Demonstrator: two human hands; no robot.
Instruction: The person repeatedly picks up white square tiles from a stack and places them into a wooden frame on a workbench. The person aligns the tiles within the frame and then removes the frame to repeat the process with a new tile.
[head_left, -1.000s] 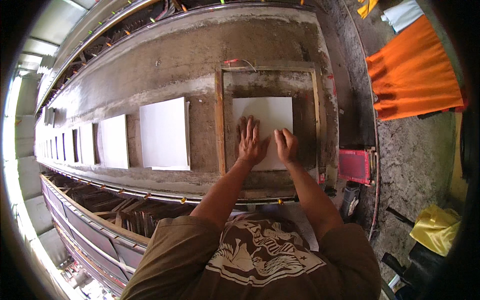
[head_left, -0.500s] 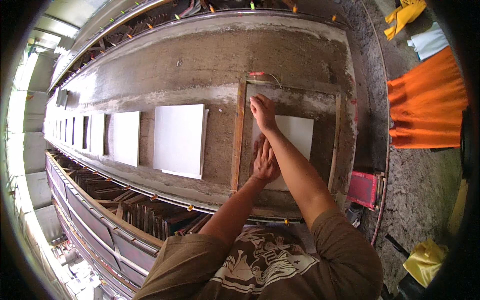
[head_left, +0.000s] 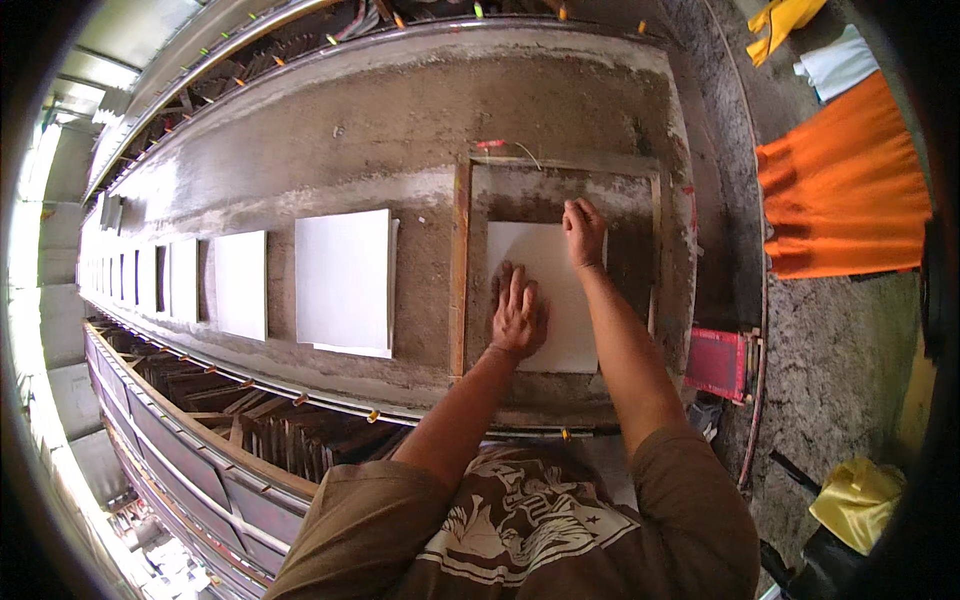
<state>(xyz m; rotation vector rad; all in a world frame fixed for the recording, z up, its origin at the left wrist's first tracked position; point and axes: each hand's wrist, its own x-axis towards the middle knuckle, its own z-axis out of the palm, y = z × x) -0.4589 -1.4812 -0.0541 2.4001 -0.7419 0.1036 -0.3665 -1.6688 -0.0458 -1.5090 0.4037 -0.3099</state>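
From my end of the head camera feed, I see that the right hand point(head_left: 586, 235) has just swung across: half a second ago it was close to the left rail of the wooden frame point(head_left: 460, 270), and now it is over by the frame's far right corner, above that corner of the white sheet point(head_left: 565, 320). Its forearm point(head_left: 625, 350) has gone with it, so more of the sheet shows; I judge that the work has shifted to that side while the left hand point(head_left: 518, 320) steadies the sheet. That hand stays toward the frame's left rail, lying on the sheet with fingers slightly apart. The right fingers are curled together; I cannot tell whether they pinch anything or touch the sheet. The sheet lies inside the frame on the counter point(head_left: 420, 130), its long axis running from the frame's far rail toward the near one, roughly parallel to the left rail. It is blank where I can see it, so neither end reads as a top.
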